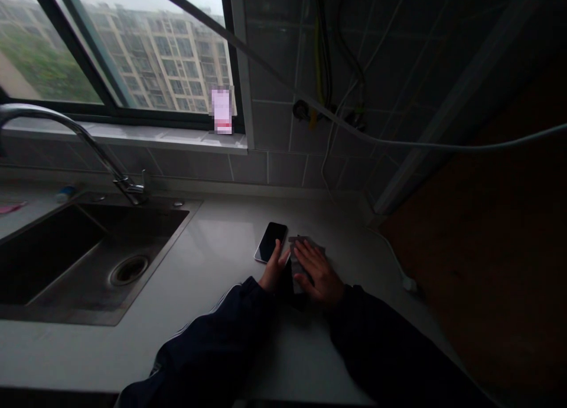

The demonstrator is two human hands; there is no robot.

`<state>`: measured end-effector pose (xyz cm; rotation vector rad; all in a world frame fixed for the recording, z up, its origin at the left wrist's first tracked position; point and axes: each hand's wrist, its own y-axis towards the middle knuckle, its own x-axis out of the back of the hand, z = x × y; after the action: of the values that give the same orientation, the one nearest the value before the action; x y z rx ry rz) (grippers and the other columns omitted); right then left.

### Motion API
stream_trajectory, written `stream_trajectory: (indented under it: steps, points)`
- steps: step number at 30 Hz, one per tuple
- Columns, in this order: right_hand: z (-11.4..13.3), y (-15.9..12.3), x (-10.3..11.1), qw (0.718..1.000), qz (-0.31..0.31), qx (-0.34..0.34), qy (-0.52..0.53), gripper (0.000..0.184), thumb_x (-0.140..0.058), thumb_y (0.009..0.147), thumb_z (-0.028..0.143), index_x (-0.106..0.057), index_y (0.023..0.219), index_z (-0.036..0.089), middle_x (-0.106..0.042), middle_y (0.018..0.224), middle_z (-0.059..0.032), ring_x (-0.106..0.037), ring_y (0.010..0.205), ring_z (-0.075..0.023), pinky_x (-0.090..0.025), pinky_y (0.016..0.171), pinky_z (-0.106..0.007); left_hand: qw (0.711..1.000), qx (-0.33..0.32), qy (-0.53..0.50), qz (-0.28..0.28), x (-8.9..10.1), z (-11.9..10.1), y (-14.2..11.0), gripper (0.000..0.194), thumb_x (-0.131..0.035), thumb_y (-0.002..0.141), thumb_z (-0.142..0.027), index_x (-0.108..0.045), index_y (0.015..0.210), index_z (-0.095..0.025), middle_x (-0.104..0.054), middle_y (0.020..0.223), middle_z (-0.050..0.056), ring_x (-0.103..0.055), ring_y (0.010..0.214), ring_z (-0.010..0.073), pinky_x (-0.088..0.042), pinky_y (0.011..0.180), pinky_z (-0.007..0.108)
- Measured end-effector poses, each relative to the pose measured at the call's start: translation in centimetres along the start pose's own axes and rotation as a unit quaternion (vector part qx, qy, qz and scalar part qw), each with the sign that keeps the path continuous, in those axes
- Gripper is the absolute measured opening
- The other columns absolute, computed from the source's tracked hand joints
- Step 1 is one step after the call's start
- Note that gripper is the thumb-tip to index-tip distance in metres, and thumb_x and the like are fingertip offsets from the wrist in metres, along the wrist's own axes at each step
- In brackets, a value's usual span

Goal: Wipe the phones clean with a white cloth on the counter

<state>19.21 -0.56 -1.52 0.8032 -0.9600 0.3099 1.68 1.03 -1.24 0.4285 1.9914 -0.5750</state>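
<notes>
On the pale countertop point(212, 242) lies a smartphone point(271, 242) with a black screen and a light edge. My left hand point(273, 271) is beside its lower right corner, thumb raised, and its fingers reach to the side of a dark flat object point(287, 281), which they seem to hold by the edge. That object's kind is hard to make out in the dim light. My right hand point(318, 273) rests palm down, fingers stretched, over a thin grey-brown cloth or paper piece point(316, 246) on top of the dark object. The hand covers much of both.
A steel sink point(153, 242) with a drain and a curved faucet point(100, 151) is at the left. Behind stand a window and a tiled wall with hoses. A white cable point(411, 143) crosses in front of the wall. A brown panel point(487, 248) borders the counter at right.
</notes>
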Motion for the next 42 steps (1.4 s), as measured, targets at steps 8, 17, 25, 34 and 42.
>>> stream_trajectory:
  steps: [8, 17, 25, 34, 42]
  points:
    - [0.0, 0.5, 1.2, 0.993, -0.099, -0.02, 0.068, 0.033, -0.049, 0.1, 0.026, -0.076, 0.119, 0.022, -0.076, 0.121, -0.0091, -0.066, 0.125, -0.0279, -0.051, 0.109, -0.053, 0.998, -0.017, -0.027, -0.046, -1.1, -0.9, -0.6, 0.067, -0.031, 0.103, -0.058, -0.047, 0.151, -0.014, -0.072, 0.123, 0.015, -0.068, 0.117, 0.0285, -0.048, 0.107, 0.042]
    - [3.1, 0.3, 1.1, 0.981, 0.049, 0.151, 0.111, 0.043, -0.049, 0.101, 0.035, -0.064, 0.136, 0.015, -0.063, 0.141, -0.0124, -0.05, 0.142, -0.0241, -0.043, 0.116, -0.047, 0.996, -0.01, -0.04, -0.084, -0.9, -1.3, -0.8, 0.079, -0.028, 0.097, -0.071, -0.057, 0.141, -0.011, -0.076, 0.109, 0.015, -0.072, 0.105, 0.0289, -0.053, 0.099, 0.041]
    - [2.1, 0.4, 0.4, 0.99, 0.119, 0.063, -0.033, 0.097, -0.047, 0.093, 0.072, -0.022, 0.161, 0.007, -0.023, 0.166, -0.02, -0.017, 0.156, -0.0359, -0.027, 0.122, -0.06, 0.998, 0.0, -0.043, -0.05, -0.4, -0.4, -0.6, 0.078, -0.028, 0.099, -0.067, -0.057, 0.14, -0.007, -0.075, 0.115, 0.017, -0.07, 0.112, 0.0294, -0.044, 0.109, 0.038]
    - [1.2, 0.4, 0.5, 0.993, -0.09, 0.073, 0.032, 0.033, -0.05, 0.102, 0.028, -0.07, 0.125, 0.016, -0.07, 0.131, -0.0131, -0.059, 0.133, -0.0265, -0.051, 0.109, -0.048, 0.999, -0.008, -0.033, -0.01, 0.1, -0.7, -0.4, 0.084, -0.026, 0.097, -0.073, -0.052, 0.146, -0.01, -0.072, 0.117, 0.015, -0.067, 0.114, 0.0297, -0.045, 0.106, 0.04]
    - [3.6, 0.3, 0.2, 0.986, 0.009, 0.157, 0.047, 0.043, -0.048, 0.104, 0.038, -0.064, 0.134, 0.011, -0.063, 0.142, -0.0134, -0.051, 0.141, -0.0274, -0.046, 0.114, -0.05, 1.0, -0.002, 0.002, -0.021, 0.6, -0.7, -0.6, 0.088, -0.03, 0.093, -0.077, -0.058, 0.14, -0.008, -0.075, 0.11, 0.018, -0.072, 0.104, 0.0288, -0.053, 0.095, 0.037]
